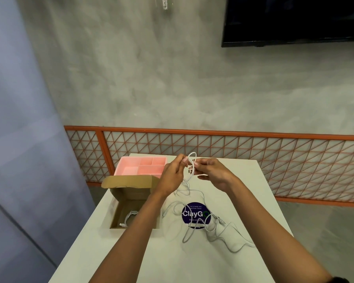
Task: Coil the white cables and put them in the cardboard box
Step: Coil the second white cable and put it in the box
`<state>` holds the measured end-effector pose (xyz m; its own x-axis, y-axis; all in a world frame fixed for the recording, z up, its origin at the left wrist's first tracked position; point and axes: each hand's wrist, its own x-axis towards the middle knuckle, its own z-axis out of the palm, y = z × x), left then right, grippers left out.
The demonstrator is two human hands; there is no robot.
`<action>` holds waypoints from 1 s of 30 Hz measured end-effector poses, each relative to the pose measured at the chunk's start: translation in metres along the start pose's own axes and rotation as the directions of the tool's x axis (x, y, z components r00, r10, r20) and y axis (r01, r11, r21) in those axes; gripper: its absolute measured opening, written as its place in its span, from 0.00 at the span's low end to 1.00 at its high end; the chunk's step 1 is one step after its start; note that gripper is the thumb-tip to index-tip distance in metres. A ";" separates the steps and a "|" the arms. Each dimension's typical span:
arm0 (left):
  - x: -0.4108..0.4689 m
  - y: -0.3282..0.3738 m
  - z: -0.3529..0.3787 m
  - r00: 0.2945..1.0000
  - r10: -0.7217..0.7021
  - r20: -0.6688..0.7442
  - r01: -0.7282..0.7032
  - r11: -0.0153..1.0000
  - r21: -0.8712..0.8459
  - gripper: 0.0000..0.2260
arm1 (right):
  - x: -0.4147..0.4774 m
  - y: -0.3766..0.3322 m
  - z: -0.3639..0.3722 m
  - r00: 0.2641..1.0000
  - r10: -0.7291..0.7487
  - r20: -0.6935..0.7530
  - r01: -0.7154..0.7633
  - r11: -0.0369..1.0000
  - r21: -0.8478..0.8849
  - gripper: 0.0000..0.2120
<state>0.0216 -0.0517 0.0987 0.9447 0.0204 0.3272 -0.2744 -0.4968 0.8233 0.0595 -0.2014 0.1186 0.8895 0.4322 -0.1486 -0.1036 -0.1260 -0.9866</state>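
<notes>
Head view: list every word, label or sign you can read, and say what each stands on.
"ClayGO": large white letters, the last a green ring, on the round dark blue sticker on the table.
Small lines above and below it on the sticker: too blurred to read with certainty.
Cardboard box, pink tray, wall screen: no readable text.

A white table (172, 260) carries a pink tray (129, 170) with several compartments at its far left corner, and a round dark blue sticker (189, 214) reading "ClayGO" near the middle. Behind it are an orange lattice panel (274, 158), a grey wall (151, 78) and a black screen (294, 19).
</notes>
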 end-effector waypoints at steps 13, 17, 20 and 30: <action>0.001 -0.007 -0.004 0.999 -0.035 -0.031 0.036 0.999 0.041 0.12 | -0.006 -0.021 0.005 0.998 -0.055 0.016 0.057 0.963 -0.265 0.10; 0.004 -0.007 -0.001 0.997 -0.034 -0.072 0.039 0.996 0.076 0.12 | 0.001 -0.022 0.014 0.964 -0.194 -0.180 0.056 0.815 -0.577 0.09; 0.006 -0.004 0.001 0.996 -0.028 -0.087 0.036 0.994 0.098 0.11 | -0.003 -0.025 0.021 0.901 -0.311 -0.301 -0.028 0.652 -0.758 0.14; 0.004 -0.016 0.001 0.992 -0.045 -0.114 0.060 0.989 0.136 0.15 | -0.009 -0.025 0.029 0.977 -0.215 -0.014 0.129 0.634 -0.762 0.13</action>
<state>0.0304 -0.0446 0.0864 0.9294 0.1415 0.3409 -0.1902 -0.6079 0.7709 0.0415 -0.1760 0.1422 0.8969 0.4370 0.0677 0.3883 -0.7050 -0.5935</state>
